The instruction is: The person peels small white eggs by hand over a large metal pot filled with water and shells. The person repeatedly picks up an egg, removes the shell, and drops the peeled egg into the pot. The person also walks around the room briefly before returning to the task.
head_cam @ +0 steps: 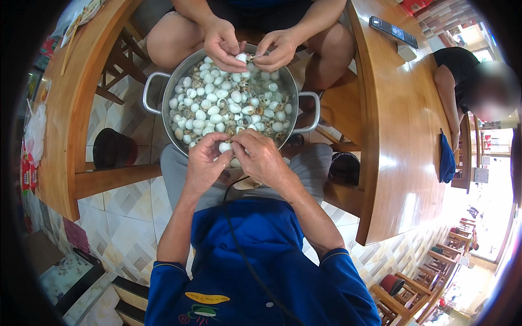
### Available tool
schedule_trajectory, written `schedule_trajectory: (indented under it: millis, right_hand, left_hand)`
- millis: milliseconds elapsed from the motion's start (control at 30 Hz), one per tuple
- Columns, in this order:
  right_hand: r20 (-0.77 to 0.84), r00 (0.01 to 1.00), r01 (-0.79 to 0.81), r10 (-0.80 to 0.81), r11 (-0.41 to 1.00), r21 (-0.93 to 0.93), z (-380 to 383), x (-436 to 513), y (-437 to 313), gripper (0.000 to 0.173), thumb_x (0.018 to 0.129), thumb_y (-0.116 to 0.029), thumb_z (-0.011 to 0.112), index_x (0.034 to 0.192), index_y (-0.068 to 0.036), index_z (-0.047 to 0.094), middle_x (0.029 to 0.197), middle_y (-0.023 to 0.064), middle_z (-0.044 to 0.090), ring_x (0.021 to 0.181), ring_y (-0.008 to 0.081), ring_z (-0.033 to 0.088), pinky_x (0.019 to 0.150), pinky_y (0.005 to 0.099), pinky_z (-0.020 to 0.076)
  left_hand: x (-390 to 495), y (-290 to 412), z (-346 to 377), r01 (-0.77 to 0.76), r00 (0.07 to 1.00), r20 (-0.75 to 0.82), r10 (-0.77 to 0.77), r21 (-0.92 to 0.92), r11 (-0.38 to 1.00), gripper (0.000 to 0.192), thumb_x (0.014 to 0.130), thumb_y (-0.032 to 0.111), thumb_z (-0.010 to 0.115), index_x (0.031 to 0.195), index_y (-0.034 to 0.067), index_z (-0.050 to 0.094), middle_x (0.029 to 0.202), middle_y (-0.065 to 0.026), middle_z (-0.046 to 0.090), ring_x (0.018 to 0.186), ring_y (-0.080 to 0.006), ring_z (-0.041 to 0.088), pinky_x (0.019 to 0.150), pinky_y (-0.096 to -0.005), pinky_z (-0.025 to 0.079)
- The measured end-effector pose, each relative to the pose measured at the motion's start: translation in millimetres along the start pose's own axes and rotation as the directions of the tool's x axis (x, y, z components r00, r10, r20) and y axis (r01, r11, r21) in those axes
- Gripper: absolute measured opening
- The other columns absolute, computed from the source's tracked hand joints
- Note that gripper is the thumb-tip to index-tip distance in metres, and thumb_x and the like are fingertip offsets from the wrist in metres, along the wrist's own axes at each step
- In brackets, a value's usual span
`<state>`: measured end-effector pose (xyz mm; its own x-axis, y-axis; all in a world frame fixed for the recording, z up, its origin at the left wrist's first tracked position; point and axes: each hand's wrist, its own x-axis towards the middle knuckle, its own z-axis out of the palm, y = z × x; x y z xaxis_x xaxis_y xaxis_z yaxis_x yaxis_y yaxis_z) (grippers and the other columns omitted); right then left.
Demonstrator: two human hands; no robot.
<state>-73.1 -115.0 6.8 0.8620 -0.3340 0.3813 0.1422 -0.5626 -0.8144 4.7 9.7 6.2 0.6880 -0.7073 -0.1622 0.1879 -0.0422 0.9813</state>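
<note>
Between my knees stands a large two-handled metal pot (166, 106), full of small peeled white quail eggs (213, 98) and speckled shell pieces. Over its near rim my left hand (207, 157) holds one quail egg (224, 147), mostly bare white with some shell at its top. The fingertips of my right hand (261, 157) touch the shell at that egg's upper right side. Across the pot, another person's two hands (223, 45) hold a partly peeled quail egg (242, 57) above the far rim. Cloudy water shows among the eggs at the pot's right.
Wooden tables flank me, one at left (91, 77) and one at right (391, 122). A phone (393, 31) rests on a small stand on the right table. A blue cloth (447, 159) hangs at that table's far edge, where another person leans. A dark bucket-like container (114, 148) stands at left.
</note>
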Motion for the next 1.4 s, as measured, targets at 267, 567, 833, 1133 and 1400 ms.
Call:
schedule_trajectory:
  millis: [267,567,833,1133,1400]
  right_hand:
    - [0.025,0.992,0.128,-0.126,0.983,-0.133,-3,-2,3,0.006,0.068,0.001,0.051,0.07,0.003,0.046,0.065,0.0177,0.047,0.061,0.0357,0.052,0.054,0.0403,0.0446]
    - [-0.128,0.877,-0.422,0.463,0.87,0.253,10,-4,0,0.012,0.082,-0.007,0.051,0.076,0.003,0.053,0.053,0.0047,0.054,0.048,0.0087,0.052,0.045,0.0237,0.0417]
    - [-0.101,0.865,-0.475,0.492,0.867,0.152,2,-2,3,0.017,0.081,-0.012,0.054,0.074,0.004,0.055,0.055,0.014,0.055,0.046,0.0191,0.052,0.046,0.0317,0.0411]
    - [-0.075,0.924,-0.353,0.374,0.914,0.2,11,-4,-3,0.017,0.081,-0.012,0.055,0.075,0.004,0.055,0.061,0.0141,0.053,0.051,0.0229,0.053,0.05,0.0318,0.0416]
    - [-0.108,0.939,-0.323,0.328,0.945,0.056,13,-5,-6,0.012,0.079,-0.006,0.053,0.072,0.004,0.051,0.063,0.019,0.053,0.056,0.0338,0.054,0.051,0.0374,0.0419]
  left_hand:
    - [4,0,2,-0.052,0.998,0.026,0.051,0.064,0.997,0.026,0.075,-0.007,0.054,0.1,-0.004,0.052,0.086,-0.0038,0.056,0.076,-0.0057,0.051,0.066,-0.0206,0.044]
    - [1,1,8,-0.072,0.997,0.015,0.075,-0.149,0.986,0.022,0.076,-0.007,0.053,0.097,-0.002,0.051,0.085,-0.0021,0.054,0.075,-0.006,0.051,0.067,-0.0203,0.044]
    - [6,-1,9,-0.042,0.998,-0.046,0.031,-0.273,0.961,0.024,0.077,-0.007,0.054,0.1,0.0,0.049,0.086,-0.0038,0.055,0.076,-0.0075,0.053,0.066,-0.0199,0.045]
    - [0,-5,11,-0.14,0.99,-0.047,0.134,-0.176,0.974,0.023,0.078,-0.007,0.052,0.1,-0.003,0.047,0.086,-0.0059,0.056,0.075,-0.0116,0.057,0.066,-0.0219,0.047]
    - [2,-10,4,0.058,0.998,0.031,-0.051,-0.296,0.953,0.016,0.081,0.005,0.053,0.097,0.0,0.05,0.086,-0.0065,0.057,0.072,-0.0123,0.056,0.06,-0.0232,0.045]
